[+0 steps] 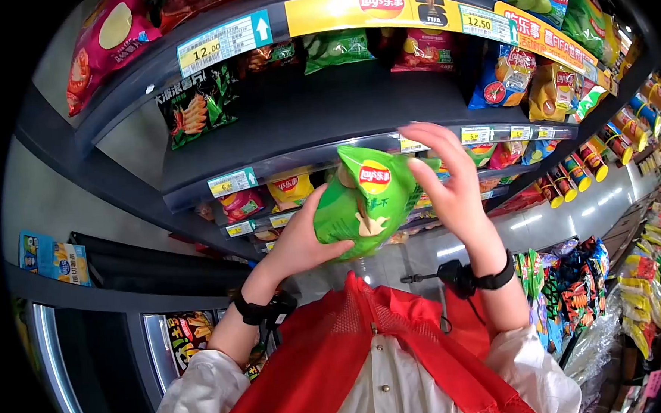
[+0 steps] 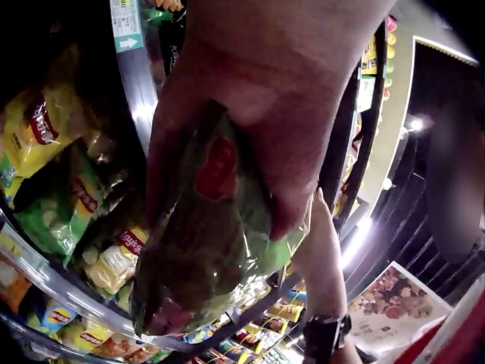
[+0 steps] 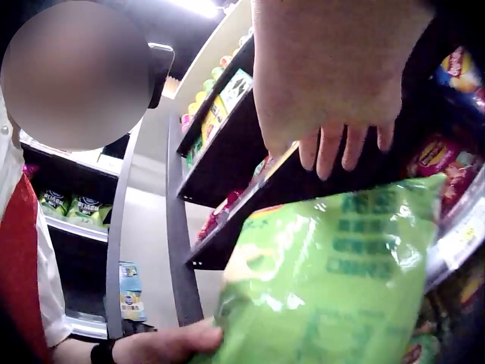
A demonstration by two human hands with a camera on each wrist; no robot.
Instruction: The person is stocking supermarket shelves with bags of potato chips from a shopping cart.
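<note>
A green Lay's chip bag [image 1: 371,204] is held in front of the body, before the shelves, its red-and-yellow logo toward the top. My left hand [image 1: 300,239] grips its left side, thumb across the near face; in the left wrist view the fingers and thumb straddle the bag [image 2: 198,250]. At the bag's upper right is my right hand [image 1: 452,178], fingers extended and thumb close to the bag's edge. The right wrist view shows the fingers of this hand [image 3: 337,83] loose over the top of the bag [image 3: 326,280], not wrapped round it.
A dark shelf [image 1: 280,108] with a bare middle stretch lies ahead, a black chip bag [image 1: 197,109] at its left end and several bags at its back and right. Price tags [image 1: 232,183] line its front edge. Chip canisters [image 1: 593,159] stand at the far right.
</note>
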